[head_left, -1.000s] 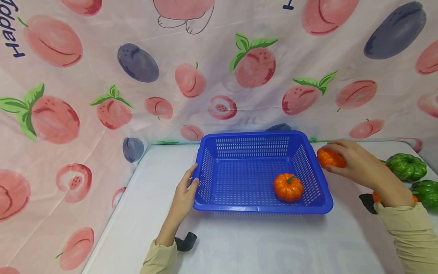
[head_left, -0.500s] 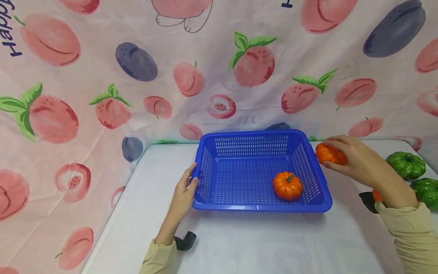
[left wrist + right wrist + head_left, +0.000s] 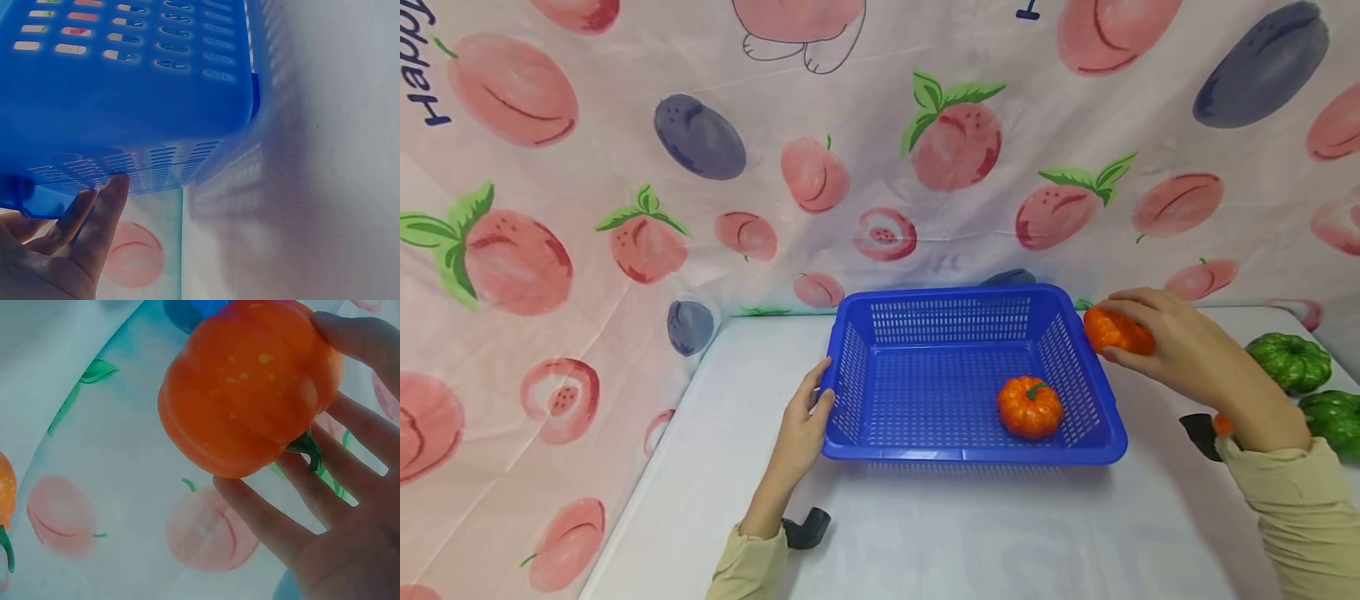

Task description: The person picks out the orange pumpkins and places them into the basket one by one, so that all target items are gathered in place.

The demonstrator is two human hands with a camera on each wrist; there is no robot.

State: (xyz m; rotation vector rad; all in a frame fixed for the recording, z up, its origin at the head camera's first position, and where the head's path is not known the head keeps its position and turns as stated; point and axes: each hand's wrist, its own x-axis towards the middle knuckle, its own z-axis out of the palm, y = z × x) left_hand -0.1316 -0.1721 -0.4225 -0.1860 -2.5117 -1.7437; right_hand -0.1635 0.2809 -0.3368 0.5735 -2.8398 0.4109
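Note:
My right hand (image 3: 1180, 342) holds a small orange pumpkin (image 3: 1116, 331) just outside the right rim of a blue plastic basket (image 3: 962, 456). In the right wrist view, the thumb (image 3: 359, 337) and spread fingers (image 3: 269, 519) grip that pumpkin (image 3: 250, 387) from opposite sides, its green stem pointing toward the palm. A second orange pumpkin (image 3: 1030, 408) sits inside the basket at the front right. My left hand (image 3: 801, 429) rests against the basket's left side. In the left wrist view, its extended fingers (image 3: 103, 219) touch the basket's slotted outer wall (image 3: 125, 106).
Two green pumpkins (image 3: 1288, 363) stand at the table's right edge. Another orange pumpkin (image 3: 5, 487) shows at the left of the right wrist view. The white table (image 3: 925, 533) ends at a fruit-printed curtain (image 3: 880, 150) behind the basket.
My right hand has lifted the orange pumpkin slightly and brought it a little left, to the basket's rim. The left hand and basket keep their places.

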